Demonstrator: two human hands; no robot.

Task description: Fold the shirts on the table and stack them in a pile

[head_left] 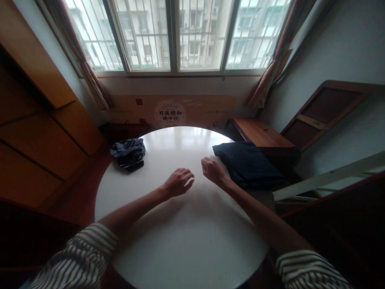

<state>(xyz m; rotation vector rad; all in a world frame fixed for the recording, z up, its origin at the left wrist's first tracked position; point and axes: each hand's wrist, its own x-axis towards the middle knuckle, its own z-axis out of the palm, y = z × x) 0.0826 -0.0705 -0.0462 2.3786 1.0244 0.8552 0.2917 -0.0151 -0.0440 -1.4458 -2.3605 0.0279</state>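
My left hand (179,182) is over the middle of the round white table (186,257), its fingers loosely bent and the thumb apart from them. Nothing shows in its grasp. To the right of it, my right hand (212,169) is curled into a loose fist, with no object showing in it. A folded dark navy garment (249,164) lies at the table's right edge, close beside my right hand but apart from its fingers. On the far left of the tabletop sits a crumpled dark grey and black cloth bundle (128,154), away from both hands.
A wooden cabinet (66,136) stands to the left. Beyond the table are a barred window (174,36) and a printed banner (204,106). At right are a low wooden table (264,134), a brown wooden frame (325,112) against the wall and a pale rail (331,176).
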